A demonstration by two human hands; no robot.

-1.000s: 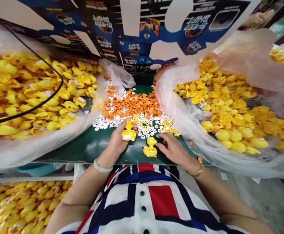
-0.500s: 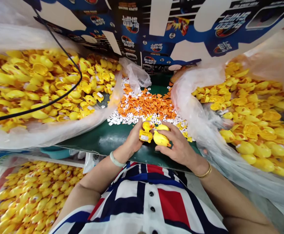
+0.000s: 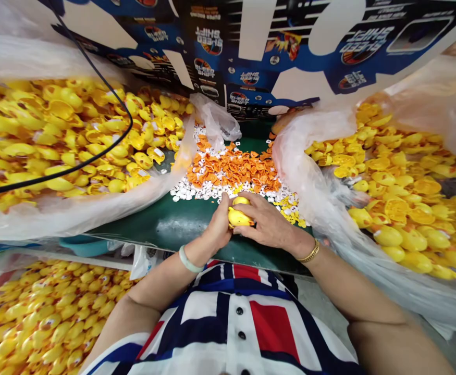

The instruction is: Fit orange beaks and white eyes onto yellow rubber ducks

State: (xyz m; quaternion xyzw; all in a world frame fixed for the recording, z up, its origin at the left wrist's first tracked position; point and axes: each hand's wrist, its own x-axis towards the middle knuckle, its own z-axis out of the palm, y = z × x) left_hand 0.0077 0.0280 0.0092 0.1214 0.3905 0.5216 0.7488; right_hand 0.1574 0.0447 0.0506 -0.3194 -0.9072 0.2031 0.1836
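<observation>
Backdrop: A blue printed cardboard panel point(image 3: 212, 41) rises behind the bench, its logos upside down from where I stand, and a thin black cable point(image 3: 128, 130) loops across the left of the view.

Bulk stock: A left clear plastic bag point(image 3: 75, 221) and a right clear plastic bag point(image 3: 309, 177) spill heaps of glossy yellow duck bodies point(image 3: 56, 135) either side of the bench, and a lower heap of yellow ducks point(image 3: 51, 317) lies below its front edge.

Bench: A dark green work surface point(image 3: 165, 224) runs between the bags, with a teal plastic basin point(image 3: 83, 247) showing under its front edge.

Loose parts: A mound of flat orange pieces point(image 3: 231, 169) sits on a scatter of small white pieces point(image 3: 184, 192), with tiny yellow pieces point(image 3: 290, 211) off to the right.

Hands: The left hand point(image 3: 220, 226) and right hand point(image 3: 269, 221) are together, closed around a yellow rubber duck point(image 3: 238, 217) just in front of the white scatter; the fingers hide much of it, and I can't tell whether it's one piece or two.

Handling: It looks light, hollow and slightly soft, with a slick skin, so the body seems the surest place to take hold; a firm, wrapping grip would suit it better than a pinch.
</observation>
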